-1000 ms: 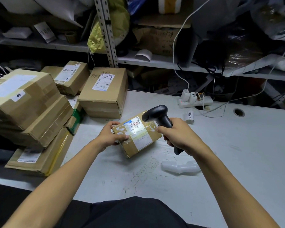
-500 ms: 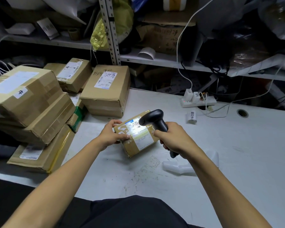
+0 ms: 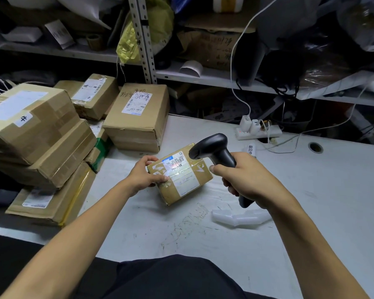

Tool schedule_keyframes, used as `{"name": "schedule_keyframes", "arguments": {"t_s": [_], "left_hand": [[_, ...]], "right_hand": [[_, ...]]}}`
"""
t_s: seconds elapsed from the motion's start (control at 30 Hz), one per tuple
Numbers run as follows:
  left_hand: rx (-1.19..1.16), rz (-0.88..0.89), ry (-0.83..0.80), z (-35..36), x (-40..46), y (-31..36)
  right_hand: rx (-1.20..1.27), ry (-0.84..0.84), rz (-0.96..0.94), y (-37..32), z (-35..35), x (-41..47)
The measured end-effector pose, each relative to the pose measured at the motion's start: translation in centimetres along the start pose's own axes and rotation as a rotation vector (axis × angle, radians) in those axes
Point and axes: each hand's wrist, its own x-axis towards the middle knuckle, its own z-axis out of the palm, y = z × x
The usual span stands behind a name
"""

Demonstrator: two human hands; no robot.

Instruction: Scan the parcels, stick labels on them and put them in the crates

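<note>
Head view: a small brown taped parcel (image 3: 180, 175) with a white barcode label lies on the grey surface (image 3: 311, 201). The left hand (image 3: 143, 176) grips its near corner; the right hand (image 3: 245, 180) holds a black scanner (image 3: 212, 151) over the label.

From my seat the light falls from above onto the pale table (image 3: 311, 190), which reads bright. The shelves (image 3: 203, 76) at twelve o'clock sit in deep gloom, detail lost. I see glare on the taped top of the small parcel (image 3: 181, 175), with a faint reddish glow on its label. Soft shadows lie under both forearms. Lines bow toward the edges, and the corners at ten and two o'clock are smeared.
</note>
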Motion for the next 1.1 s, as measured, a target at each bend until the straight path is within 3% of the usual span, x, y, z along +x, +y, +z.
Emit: {"name": "schedule_keyframes", "arguments": {"t_s": [1.1], "left_hand": [[-0.036, -0.014, 0.004, 0.2, 0.1, -0.3]], "right_hand": [[0.056, 0.038, -0.012, -1.3, -2.6, -3.0]]}}
